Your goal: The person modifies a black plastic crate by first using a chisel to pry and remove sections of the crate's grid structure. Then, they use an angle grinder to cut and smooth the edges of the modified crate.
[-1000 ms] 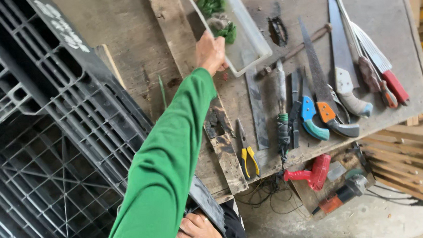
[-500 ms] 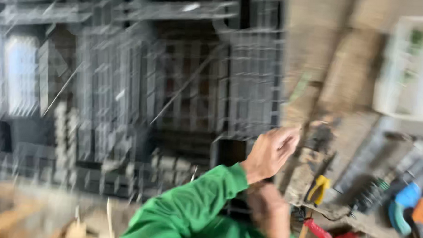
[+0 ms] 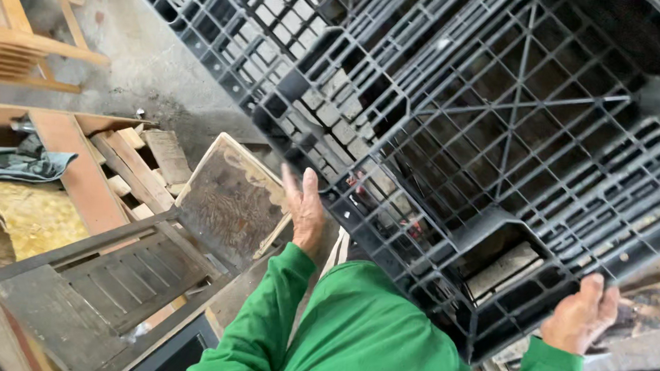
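my left hand [image 3: 306, 210] lies flat with the fingers stretched out and together, pressed against the near edge of a large black plastic pallet [image 3: 495, 141]; the palm is turned away from me, so i cannot tell whether the thumb hooks under the rim. my right hand [image 3: 581, 317] curls its fingers over the pallet's lower right edge and grips it; the fingertips are hidden behind the plastic. both green sleeves [image 3: 353, 335] run off the bottom of the view. the pallet fills the upper right, tilted, its top and right side cut off. through its open grid i make out grey blocks [image 3: 501, 269] lodged in the cells, and a small red shape i cannot identify. to the left lies a worn wooden board [image 3: 229, 200], touching short timber offcuts [image 3: 142, 162] in an open wooden frame. nearer me sits a dark slatted wooden panel [image 3: 111, 280]. a crumpled grey cloth [image 3: 23, 165] rests above a yellowish chipboard sheet [image 3: 28, 220]. part of a pale wooden chair [image 3: 21, 42] stands on stained concrete floor [image 3: 150, 59] at top left.
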